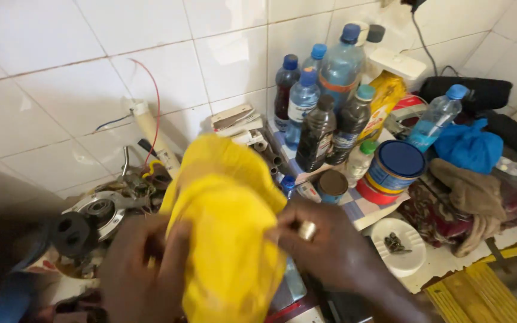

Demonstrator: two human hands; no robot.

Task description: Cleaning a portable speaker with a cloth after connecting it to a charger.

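Yellow cloth (225, 233), bunched, centre foreground, hides the surface beneath. Left hand (142, 269) and right hand (324, 245) pinch its two sides, fingers closed on the fabric. Behind: cluster of bottles (324, 107), blue-lidded tin (395, 167), metal bearing part (98, 210), white dish (399, 245).

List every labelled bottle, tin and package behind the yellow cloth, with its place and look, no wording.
Large clear bottle: rear of the cluster, blue cap, orange-and-blue label band.
Dark bottle: front of the cluster, black cap, pale label.
Round tin: right of the bottles, blue lid, red and yellow sides.
Yellow package: behind the tin, upright.
Small clear bottle: leaning right, blue cap.
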